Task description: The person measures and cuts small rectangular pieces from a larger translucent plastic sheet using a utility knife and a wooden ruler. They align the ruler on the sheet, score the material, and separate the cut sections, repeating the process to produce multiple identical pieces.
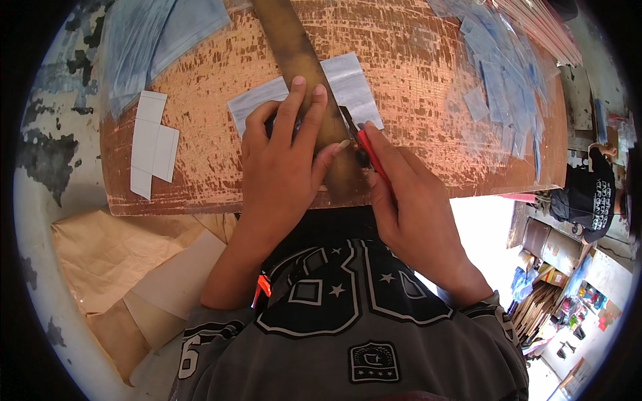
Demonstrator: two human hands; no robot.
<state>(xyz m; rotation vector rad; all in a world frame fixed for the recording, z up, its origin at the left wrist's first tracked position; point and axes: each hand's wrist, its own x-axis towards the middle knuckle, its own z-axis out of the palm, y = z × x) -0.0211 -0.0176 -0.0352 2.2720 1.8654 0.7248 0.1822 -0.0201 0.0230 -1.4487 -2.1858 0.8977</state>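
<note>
Brown strip [301, 59] under left hand [282, 160]

Brn paper [120, 257], lwr L

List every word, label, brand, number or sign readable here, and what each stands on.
Wearer's grey short-sleeved shirt: large black outlined characters, a white sleeve number and a small black badge; their text is not copied out here.
Distant person's black shirt: white marks, too small to read.
Long flat brown straightedge and red-handled cutting knife: none readable.
</note>
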